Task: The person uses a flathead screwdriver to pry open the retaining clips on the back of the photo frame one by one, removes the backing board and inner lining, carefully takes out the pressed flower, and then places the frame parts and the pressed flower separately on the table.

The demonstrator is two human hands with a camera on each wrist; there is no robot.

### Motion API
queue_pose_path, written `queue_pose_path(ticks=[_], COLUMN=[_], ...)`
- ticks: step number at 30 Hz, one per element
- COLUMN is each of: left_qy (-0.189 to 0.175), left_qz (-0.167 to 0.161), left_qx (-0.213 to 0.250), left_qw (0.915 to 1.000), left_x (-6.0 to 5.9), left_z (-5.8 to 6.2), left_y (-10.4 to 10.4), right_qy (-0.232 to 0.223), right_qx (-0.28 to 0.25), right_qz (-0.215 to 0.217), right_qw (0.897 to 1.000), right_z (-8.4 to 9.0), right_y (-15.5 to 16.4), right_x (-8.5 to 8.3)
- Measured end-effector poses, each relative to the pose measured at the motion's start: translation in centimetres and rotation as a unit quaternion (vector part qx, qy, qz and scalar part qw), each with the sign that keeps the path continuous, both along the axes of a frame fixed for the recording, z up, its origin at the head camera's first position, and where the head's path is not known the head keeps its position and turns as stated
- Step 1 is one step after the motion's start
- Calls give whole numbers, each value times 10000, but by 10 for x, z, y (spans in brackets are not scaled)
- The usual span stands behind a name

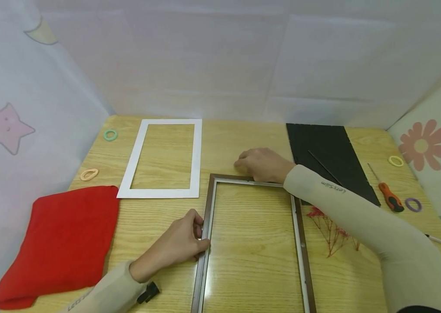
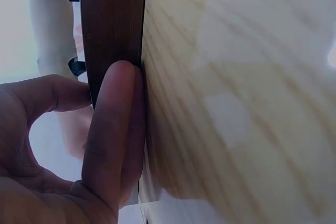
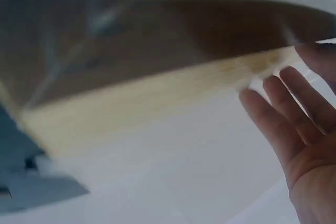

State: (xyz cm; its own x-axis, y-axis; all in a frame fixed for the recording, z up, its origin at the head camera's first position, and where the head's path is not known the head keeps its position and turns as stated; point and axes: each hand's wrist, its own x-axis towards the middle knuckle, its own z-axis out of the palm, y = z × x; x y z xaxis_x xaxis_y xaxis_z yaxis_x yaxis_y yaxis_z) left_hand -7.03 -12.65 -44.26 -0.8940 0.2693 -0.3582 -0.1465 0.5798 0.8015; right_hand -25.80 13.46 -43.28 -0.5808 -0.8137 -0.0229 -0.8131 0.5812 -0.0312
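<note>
a pale wooden table point(image 1: 240, 143) sits inside white fabric walls. at lower centre of the head view lies a brown picture frame point(image 1: 300, 226), flat on the wood. the left hand point(image 1: 179, 243) pinches its left rail, thumb on the inner edge, seemingly to keep it from sliding. the right hand point(image 1: 261, 164) rests on the frame's top edge with fingers bent over it; whether they actually grip, i cannot tell. a white mat board point(image 1: 138, 165) lies upper left, a red cloth point(image 1: 60, 243) lower left, a black backing sheet point(image 1: 329, 156) and orange screwdriver point(image 1: 390, 196) at right.
</note>
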Motion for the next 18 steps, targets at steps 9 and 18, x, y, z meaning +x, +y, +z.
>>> queue_pose_path(ticks=[9, 18], left_qy=[-39, -35], left_qz=[16, -15], left_qx=[84, 217], left_qw=[10000, 9998], left_x=[1, 0], left_z=[-4, -3], left_y=[-1, -7], right_qy=[47, 676], right_qx=[668, 723], right_qz=[-86, -3], right_qw=[9977, 9951], right_z=[-2, -4], right_y=[4, 13], right_x=[6, 5])
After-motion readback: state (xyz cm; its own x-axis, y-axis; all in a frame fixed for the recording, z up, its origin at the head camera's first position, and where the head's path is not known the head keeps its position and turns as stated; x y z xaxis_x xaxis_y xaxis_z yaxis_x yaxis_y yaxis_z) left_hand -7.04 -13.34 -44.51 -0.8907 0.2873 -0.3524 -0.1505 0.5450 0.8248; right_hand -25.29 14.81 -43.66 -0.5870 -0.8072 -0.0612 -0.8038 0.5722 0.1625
